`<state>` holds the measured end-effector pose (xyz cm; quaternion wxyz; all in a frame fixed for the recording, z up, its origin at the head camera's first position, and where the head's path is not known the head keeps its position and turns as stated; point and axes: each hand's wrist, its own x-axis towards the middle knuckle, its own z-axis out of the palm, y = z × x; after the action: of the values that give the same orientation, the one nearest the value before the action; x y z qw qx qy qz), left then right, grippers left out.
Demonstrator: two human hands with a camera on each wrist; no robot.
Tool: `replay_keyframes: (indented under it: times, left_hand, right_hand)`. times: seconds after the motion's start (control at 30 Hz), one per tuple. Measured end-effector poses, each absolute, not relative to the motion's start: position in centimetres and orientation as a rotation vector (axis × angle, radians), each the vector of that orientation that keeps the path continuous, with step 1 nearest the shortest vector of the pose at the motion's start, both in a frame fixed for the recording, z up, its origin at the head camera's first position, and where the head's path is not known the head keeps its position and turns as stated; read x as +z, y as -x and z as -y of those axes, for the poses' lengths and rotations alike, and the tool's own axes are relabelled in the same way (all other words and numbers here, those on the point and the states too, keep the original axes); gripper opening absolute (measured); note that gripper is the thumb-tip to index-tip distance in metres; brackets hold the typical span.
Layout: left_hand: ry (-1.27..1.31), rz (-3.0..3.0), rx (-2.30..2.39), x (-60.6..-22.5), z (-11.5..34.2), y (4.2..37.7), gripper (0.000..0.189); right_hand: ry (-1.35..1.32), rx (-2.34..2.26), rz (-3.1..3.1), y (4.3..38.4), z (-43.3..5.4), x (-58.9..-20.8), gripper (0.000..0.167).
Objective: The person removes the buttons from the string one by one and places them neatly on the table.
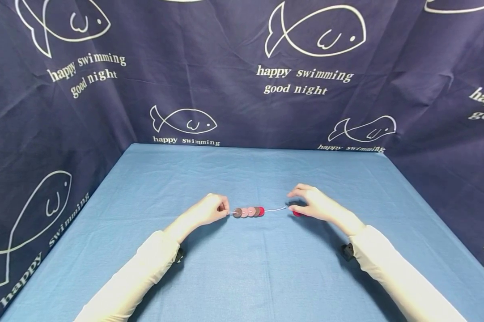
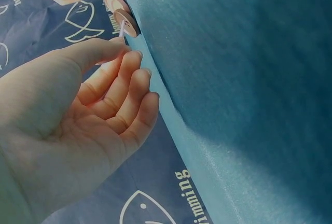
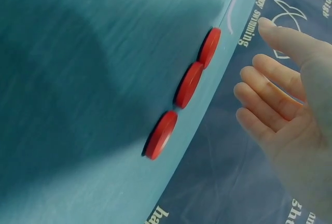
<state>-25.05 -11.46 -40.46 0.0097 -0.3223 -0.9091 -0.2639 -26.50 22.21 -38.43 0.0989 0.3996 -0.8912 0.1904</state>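
Between thumb and index finger, my left hand (image 1: pixel 211 209) pinches the end of a white string (image 1: pixel 275 209). Threaded on it in an overlapping row are brown, pink and red buttons; the brown button (image 1: pixel 237 213) lies nearest the left hand and a red button (image 1: pixel 261 211) is at the far end. The string's other end runs loose on the cloth toward my right hand (image 1: pixel 314 203), which hovers with thumb and fingers apart, holding nothing. Below it are three loose red buttons, the middle button (image 3: pixel 189 85) among them, in the right wrist view. The right hand mostly hides them in the head view.
A blue cloth (image 1: pixel 242 268) covers the table under both hands. Dark navy curtains (image 1: pixel 234 80) with white fish drawings and lettering hang behind and at both sides. Each sleeve has a small dark device at the wrist, such as the right wrist camera (image 1: pixel 347 252).
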Motion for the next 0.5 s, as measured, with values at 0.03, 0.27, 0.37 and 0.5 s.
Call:
replay_keyframes:
  times: [0.03,0.27,0.37,0.5]
  left_hand:
    - [1.006,2.838,-0.825,-40.5,11.5,25.1,0.009]
    - [1.001,2.843,-0.83,-40.5,11.5,25.2,0.009]
    - [0.998,2.847,-0.827,-40.5,11.5,25.2,0.009]
    - [0.994,2.854,-0.836,-40.4,11.5,25.2,0.009]
  right_hand:
    - [-1.188,0.565,2.633,26.5,-22.0,-38.4,0.029]
    - [-1.228,0.572,2.612,26.6,-21.0,-38.2,0.028]
    - [-1.234,0.581,2.613,26.7,-20.6,-38.2,0.029]
    - [-1.244,0.583,2.612,27.0,-20.1,-38.5,0.029]
